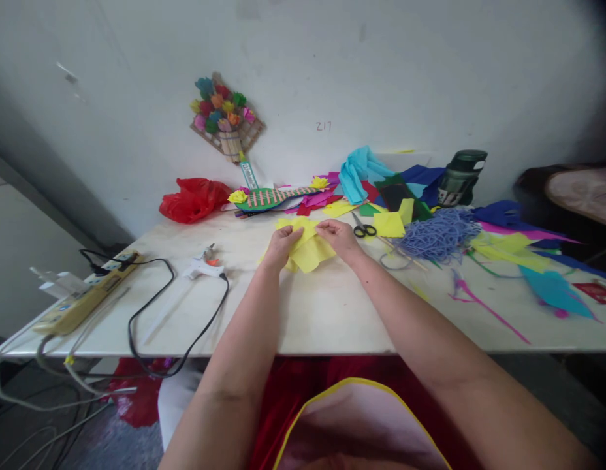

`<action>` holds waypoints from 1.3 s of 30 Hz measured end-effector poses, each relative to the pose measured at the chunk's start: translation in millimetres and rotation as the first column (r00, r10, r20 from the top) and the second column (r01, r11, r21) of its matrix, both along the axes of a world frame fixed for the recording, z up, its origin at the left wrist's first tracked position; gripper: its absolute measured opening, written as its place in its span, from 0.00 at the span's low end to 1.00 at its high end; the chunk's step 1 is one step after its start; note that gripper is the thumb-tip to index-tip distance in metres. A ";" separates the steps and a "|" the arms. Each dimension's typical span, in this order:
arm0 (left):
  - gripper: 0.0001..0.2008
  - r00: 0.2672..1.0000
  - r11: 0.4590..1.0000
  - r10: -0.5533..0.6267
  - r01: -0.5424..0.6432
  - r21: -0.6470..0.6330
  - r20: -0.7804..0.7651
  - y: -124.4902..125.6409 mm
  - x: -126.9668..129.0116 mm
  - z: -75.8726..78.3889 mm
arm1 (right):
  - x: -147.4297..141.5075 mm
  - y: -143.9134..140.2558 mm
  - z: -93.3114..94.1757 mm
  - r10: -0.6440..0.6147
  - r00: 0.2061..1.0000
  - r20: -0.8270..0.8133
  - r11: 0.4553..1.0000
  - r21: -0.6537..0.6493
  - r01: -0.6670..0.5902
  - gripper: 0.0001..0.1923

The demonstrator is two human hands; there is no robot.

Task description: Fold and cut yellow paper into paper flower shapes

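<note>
Yellow crepe paper (307, 251) is held a little above the white table, pinched between both my hands. My left hand (282, 245) grips its left side with thumb and fingers together. At the upper right edge of the paper, my right hand (338, 236) pinches it with the fingertips. The sheets hang in loose, layered folds, and I cannot tell how many there are. Black-handled scissors (364, 228) lie just right of my right hand. Left of my hands rests a white glue gun (202, 267) with an orange trigger and a glue stick in it.
A yellow power strip (87, 294) with plugs and cables sits at the left edge. Behind are a red plastic bag (195, 200) and a green woven craft piece (268, 198). At right lie purple cord (437, 235), coloured paper scraps and a dark green bottle (462, 177).
</note>
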State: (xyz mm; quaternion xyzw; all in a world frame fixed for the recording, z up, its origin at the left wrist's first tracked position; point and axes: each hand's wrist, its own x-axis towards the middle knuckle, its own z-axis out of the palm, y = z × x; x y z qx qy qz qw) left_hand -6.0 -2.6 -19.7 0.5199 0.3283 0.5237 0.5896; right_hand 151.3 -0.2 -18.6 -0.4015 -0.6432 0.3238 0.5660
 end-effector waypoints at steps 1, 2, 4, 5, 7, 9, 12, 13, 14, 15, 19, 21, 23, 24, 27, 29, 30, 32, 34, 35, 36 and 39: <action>0.16 1.000 1.000 0.010 -0.010 -0.002 -0.005 0.0 -0.1 0.1 | -0.3 0.7 -0.4 0.002 1.000 -0.015 1.000 -0.027 -0.003 0.10; 0.16 1.000 1.000 0.019 -0.019 -0.003 -0.008 -0.1 -0.2 0.2 | -0.4 1.1 -0.6 0.011 1.000 -0.029 0.999 -0.049 -0.013 0.10; 0.16 1.000 1.000 0.028 -0.028 -0.002 -0.005 -0.2 -0.2 0.7 | -0.2 1.4 -0.4 0.031 0.998 -0.052 0.996 -0.077 -0.035 0.13; 0.16 1.000 1.000 0.030 -0.030 -0.001 -0.002 -0.3 -0.3 1.0 | 0.2 1.4 -0.2 0.042 0.997 -0.063 0.995 -0.089 -0.048 0.15; 0.16 1.000 1.000 0.025 -0.025 0.003 -0.004 -0.9 -0.4 1.6 | 1.1 1.5 -0.4 0.073 0.993 -0.092 0.988 -0.128 -0.085 0.17; 0.16 1.000 1.000 0.019 -0.019 0.010 -0.014 -1.7 -0.7 2.2 | 2.2 2.1 -1.6 0.112 0.985 -0.128 0.976 -0.172 -0.133 0.17; 0.15 1.000 1.000 0.006 -0.005 0.023 -0.029 -3.0 -1.3 2.6 | 3.9 3.4 -4.7 0.166 0.976 -0.143 0.958 -0.212 -0.194 0.14; 0.14 0.999 1.000 0.003 -0.002 0.027 -0.034 -3.2 -1.4 2.6 | 4.4 3.7 -5.6 0.175 0.976 -0.131 0.954 -0.221 -0.200 0.14; 0.14 0.999 1.000 -0.002 0.003 0.028 -0.043 -3.4 -1.4 2.5 | 4.8 3.7 -6.3 0.177 0.977 -0.116 0.953 -0.230 -0.199 0.14; 0.14 0.998 1.000 -0.008 0.010 0.025 -0.055 -3.5 -1.4 2.4 | 5.0 3.5 -6.8 0.172 0.980 -0.101 0.952 -0.240 -0.192 0.14; 0.14 0.995 1.000 -0.007 0.009 0.016 -0.099 -2.5 -0.8 2.2 | 4.8 2.1 -6.6 0.153 0.983 -0.098 0.942 -0.285 -0.175 0.14; 0.14 0.993 0.998 0.042 -0.036 0.053 -0.113 -1.2 -1.0 1.8 | 4.3 1.8 -6.6 0.167 0.978 -0.123 0.931 -0.306 -0.198 0.14; 0.14 0.987 0.992 0.101 -0.090 0.093 -0.123 0.5 -1.5 1.1 | 3.7 2.1 -7.1 0.180 0.974 -0.139 0.925 -0.313 -0.215 0.13; 0.14 0.984 0.989 0.123 -0.110 0.102 -0.128 1.3 -1.8 0.8 | 3.4 2.4 -7.5 0.181 0.973 -0.142 0.924 -0.313 -0.217 0.13; 0.14 0.978 0.985 0.157 -0.144 0.094 -0.140 2.3 -2.4 0.1 | 3.2 3.0 -8.9 0.183 0.972 -0.145 0.924 -0.311 -0.221 0.13; 0.14 0.980 0.986 0.156 -0.148 0.071 -0.126 2.1 -2.5 -0.1 | 3.6 2.9 -9.2 0.188 0.973 -0.137 0.924 -0.312 -0.222 0.13; 0.14 0.983 0.988 0.148 -0.143 0.054 -0.110 2.0 -2.4 -0.2 | 3.8 2.7 -9.2 0.192 0.973 -0.131 0.923 -0.311 -0.224 0.13; 0.15 0.989 0.991 0.133 -0.132 0.020 -0.070 2.2 -2.3 -0.7 | 4.3 1.8 -8.6 0.205 0.971 -0.126 0.921 -0.312 -0.235 0.14; 0.15 0.990 0.991 0.134 -0.135 -0.005 -0.040 3.3 -2.2 -1.5 | 4.6 0.8 -7.8 0.224 0.963 -0.149 0.911 -0.318 -0.261 0.14; 0.15 0.990 0.990 0.138 -0.138 -0.010 -0.031 4.0 -2.2 -2.0 | 4.7 0.3 -7.5 0.234 0.958 -0.167 0.905 -0.323 -0.277 0.14; 0.15 0.990 0.990 0.140 -0.140 -0.014 -0.027 4.6 -2.2 -2.4 | 4.7 0.0 -7.2 0.242 0.953 -0.184 0.899 -0.327 -0.292 0.14; 0.16 0.991 0.991 0.131 -0.132 -0.020 -0.035 5.3 -2.0 -2.7 | 4.5 -0.6 -6.8 0.253 0.945 -0.209 0.885 -0.343 -0.313 0.14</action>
